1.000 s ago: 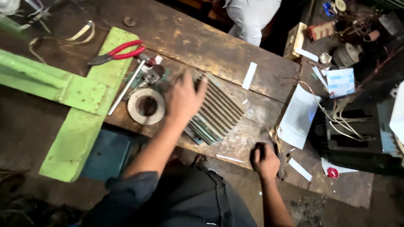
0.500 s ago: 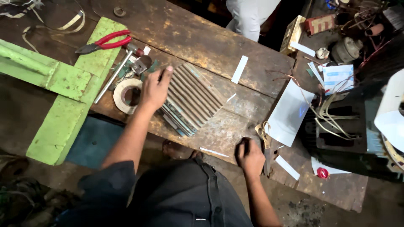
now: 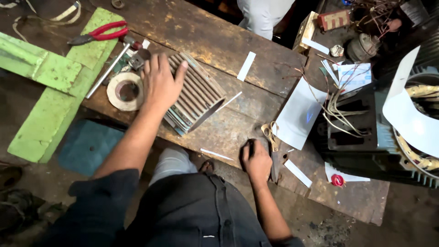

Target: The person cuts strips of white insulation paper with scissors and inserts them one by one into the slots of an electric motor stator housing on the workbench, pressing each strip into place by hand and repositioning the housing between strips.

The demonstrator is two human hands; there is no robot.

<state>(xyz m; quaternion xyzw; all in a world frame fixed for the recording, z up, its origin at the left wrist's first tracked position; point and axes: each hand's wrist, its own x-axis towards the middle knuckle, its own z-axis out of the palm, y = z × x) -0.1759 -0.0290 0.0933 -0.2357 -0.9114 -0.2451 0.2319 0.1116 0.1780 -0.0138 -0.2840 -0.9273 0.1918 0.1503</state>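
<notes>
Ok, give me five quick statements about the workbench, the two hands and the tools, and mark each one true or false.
1. The left hand lies flat on the ribbed motor housing. True.
2. The red-handled pliers are in the right hand. False: they lie on the green board, untouched.
3. A roll of tape lies beside the housing. True.
4. The scissors lie on the floor. False: they lie on the wooden bench, near the right hand.
5. The right hand grips a dark object at the bench edge. True.
</notes>
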